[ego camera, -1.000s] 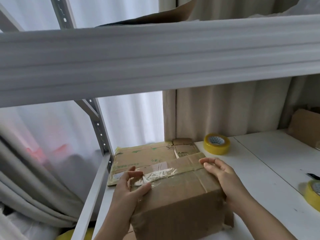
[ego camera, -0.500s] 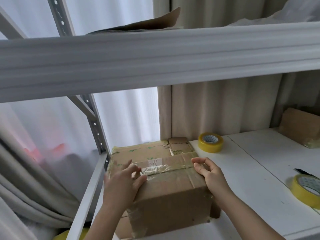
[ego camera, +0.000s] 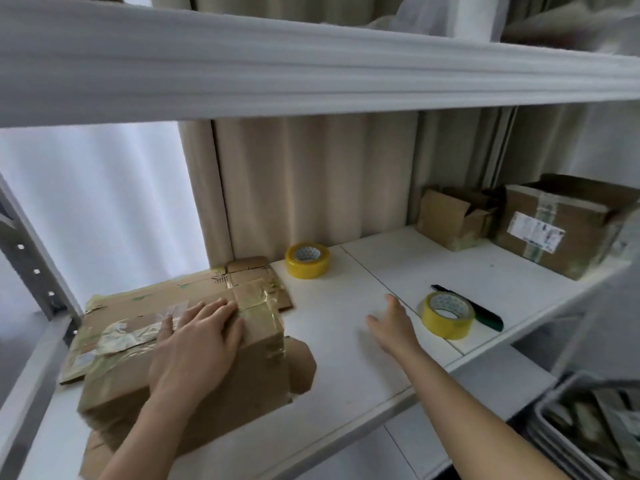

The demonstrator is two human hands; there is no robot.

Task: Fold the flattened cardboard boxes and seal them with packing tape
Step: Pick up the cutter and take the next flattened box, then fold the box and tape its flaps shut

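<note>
On the shelf [ego camera: 346, 341], box [ego camera: 221, 372] lengthwise left-right under flat left hand [ego camera: 197, 344]; right hand [ego camera: 393, 325] spread, empty.

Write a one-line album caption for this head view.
Left hand rests flat on a taped box while the open right hand reaches toward a yellow tape roll.

Two bare forearms, entering from the near edge — no sleeves, cuffs or gloves anywhere along their visible length. Left hand [ego camera: 194, 344] broad-backed in this view, with a thin ring on one finger [ego camera: 165, 325], though which finger cannot be told. Right hand [ego camera: 393, 325] slimmer in outline, unadorned. No watch, bracelet or wrist strap on either — just bare wrists. Fingernails too blurred to describe.
</note>
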